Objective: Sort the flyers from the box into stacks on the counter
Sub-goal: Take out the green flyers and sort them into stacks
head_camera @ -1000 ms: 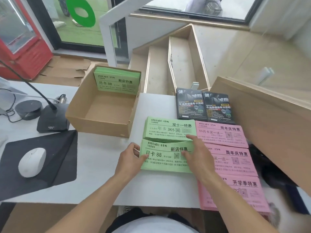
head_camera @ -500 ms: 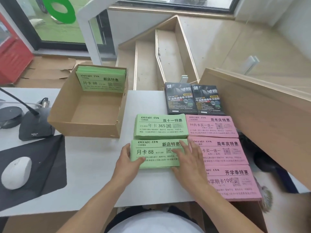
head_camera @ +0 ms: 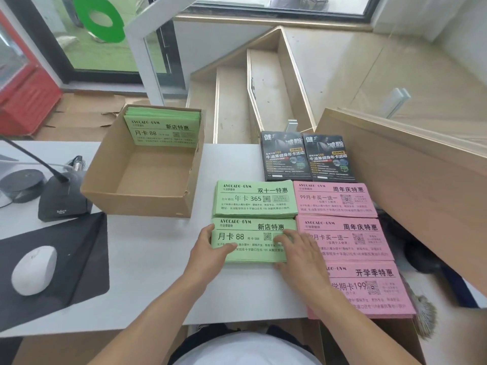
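The near green stack [head_camera: 253, 239] is steadied from both sides: its left edge is grasped by the left hand [head_camera: 210, 255], thumb laid on top and fingers curled at the side, while the right hand [head_camera: 297, 255] is laid flat across its right end, fingers extended and pressing. Just beyond it a second green stack [head_camera: 254, 198] is set, with three pink stacks [head_camera: 342, 237] ranged to the right and two dark flyers [head_camera: 307, 156] beyond those. One bundle of green flyers [head_camera: 163, 129] is left leaning against the far wall of the cardboard box [head_camera: 137, 198], so the sorting is judged unfinished. If the pressure is uneven, top sheets could be fanned or pushed onto the neighbouring pink stack, which it appears to touch, though the seam is hidden by the right hand. The nearest pink stack overhangs the white counter [head_camera: 147, 264] and could be knocked off. A mouse [head_camera: 34, 270], dark mat and microphone base [head_camera: 64, 196] are seen left; stairs and a glass door lie beyond.
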Demonstrator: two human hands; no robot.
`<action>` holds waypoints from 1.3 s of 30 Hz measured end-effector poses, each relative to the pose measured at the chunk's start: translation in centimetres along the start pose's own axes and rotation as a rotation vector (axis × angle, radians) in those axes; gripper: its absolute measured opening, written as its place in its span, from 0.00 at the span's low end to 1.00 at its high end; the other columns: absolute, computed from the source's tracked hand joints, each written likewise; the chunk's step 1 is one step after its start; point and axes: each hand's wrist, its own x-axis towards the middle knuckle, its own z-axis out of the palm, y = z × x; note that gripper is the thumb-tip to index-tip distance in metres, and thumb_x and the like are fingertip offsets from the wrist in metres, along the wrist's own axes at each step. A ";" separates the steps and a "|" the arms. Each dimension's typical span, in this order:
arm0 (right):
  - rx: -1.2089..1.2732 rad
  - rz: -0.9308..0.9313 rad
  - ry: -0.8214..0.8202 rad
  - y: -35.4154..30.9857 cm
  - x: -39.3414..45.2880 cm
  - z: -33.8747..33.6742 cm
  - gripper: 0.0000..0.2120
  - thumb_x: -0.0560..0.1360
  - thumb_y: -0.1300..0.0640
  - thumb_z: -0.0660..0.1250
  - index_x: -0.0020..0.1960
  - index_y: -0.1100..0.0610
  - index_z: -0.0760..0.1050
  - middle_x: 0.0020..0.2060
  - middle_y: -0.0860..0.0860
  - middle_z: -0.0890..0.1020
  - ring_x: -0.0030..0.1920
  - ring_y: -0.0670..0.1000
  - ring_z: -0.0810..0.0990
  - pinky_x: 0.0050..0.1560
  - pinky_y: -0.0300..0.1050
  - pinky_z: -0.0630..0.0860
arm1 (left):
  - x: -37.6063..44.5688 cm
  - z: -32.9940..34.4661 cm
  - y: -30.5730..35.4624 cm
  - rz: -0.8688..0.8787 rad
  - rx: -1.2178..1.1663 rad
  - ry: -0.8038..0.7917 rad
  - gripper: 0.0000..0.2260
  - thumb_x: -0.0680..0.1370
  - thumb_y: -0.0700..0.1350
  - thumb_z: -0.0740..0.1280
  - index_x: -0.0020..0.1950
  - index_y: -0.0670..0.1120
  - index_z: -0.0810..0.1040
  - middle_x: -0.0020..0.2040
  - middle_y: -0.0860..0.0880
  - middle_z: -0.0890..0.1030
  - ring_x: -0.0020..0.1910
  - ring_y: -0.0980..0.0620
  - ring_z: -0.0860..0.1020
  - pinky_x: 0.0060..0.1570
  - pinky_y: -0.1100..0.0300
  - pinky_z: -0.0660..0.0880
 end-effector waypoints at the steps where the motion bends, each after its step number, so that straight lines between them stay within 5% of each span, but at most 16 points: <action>1: -0.005 -0.004 -0.002 0.0 0.1 0.0 0.24 0.78 0.49 0.70 0.71 0.43 0.67 0.73 0.44 0.66 0.74 0.48 0.61 0.77 0.42 0.46 | 0.0 -0.1 0.0 -0.001 -0.002 -0.006 0.36 0.75 0.46 0.76 0.79 0.52 0.62 0.70 0.56 0.76 0.64 0.55 0.76 0.66 0.56 0.70; 7: 0.005 -0.012 -0.020 0.0 0.2 0.0 0.26 0.77 0.54 0.69 0.72 0.43 0.66 0.75 0.45 0.63 0.76 0.49 0.59 0.78 0.45 0.44 | 0.0 0.0 0.0 0.000 -0.048 0.014 0.33 0.75 0.45 0.76 0.76 0.52 0.66 0.65 0.57 0.77 0.64 0.56 0.76 0.65 0.56 0.70; 16: 0.008 -0.021 0.013 -1.1 0.9 -0.5 0.29 0.77 0.39 0.67 0.75 0.44 0.65 0.74 0.45 0.66 0.75 0.50 0.62 0.79 0.49 0.50 | 0.0 -0.6 -0.5 0.031 -0.106 0.015 0.28 0.75 0.41 0.75 0.73 0.49 0.70 0.62 0.57 0.80 0.63 0.59 0.77 0.63 0.60 0.72; 22: -0.034 -0.045 -0.012 -3.3 2.3 -0.2 0.24 0.78 0.37 0.64 0.72 0.44 0.69 0.67 0.43 0.73 0.69 0.50 0.67 0.75 0.47 0.53 | -0.2 -0.9 -0.4 0.051 -0.094 -0.006 0.27 0.76 0.42 0.75 0.73 0.50 0.69 0.57 0.62 0.79 0.57 0.68 0.77 0.49 0.74 0.72; 26: 0.136 -0.148 0.085 -6.7 4.5 -0.9 0.22 0.79 0.43 0.67 0.71 0.46 0.72 0.67 0.43 0.75 0.69 0.50 0.69 0.74 0.45 0.59 | -1.3 -2.0 1.0 0.249 -0.056 0.195 0.19 0.77 0.45 0.74 0.65 0.57 0.74 0.61 0.61 0.77 0.63 0.60 0.75 0.61 0.65 0.72; 30: 0.254 -0.266 0.159 -11.5 8.7 -2.7 0.22 0.80 0.46 0.67 0.72 0.47 0.71 0.68 0.43 0.75 0.69 0.49 0.70 0.72 0.45 0.63 | -1.3 -5.6 3.8 0.574 -0.059 0.317 0.14 0.77 0.40 0.73 0.59 0.54 0.80 0.55 0.59 0.82 0.58 0.58 0.80 0.57 0.67 0.75; 39: 0.338 -0.331 0.133 -21.3 19.4 -4.8 0.25 0.78 0.55 0.68 0.75 0.50 0.69 0.75 0.45 0.70 0.74 0.48 0.66 0.75 0.47 0.62 | 9.9 -17.7 8.9 0.619 0.328 0.534 0.12 0.77 0.45 0.72 0.60 0.50 0.80 0.58 0.54 0.80 0.58 0.54 0.77 0.61 0.52 0.75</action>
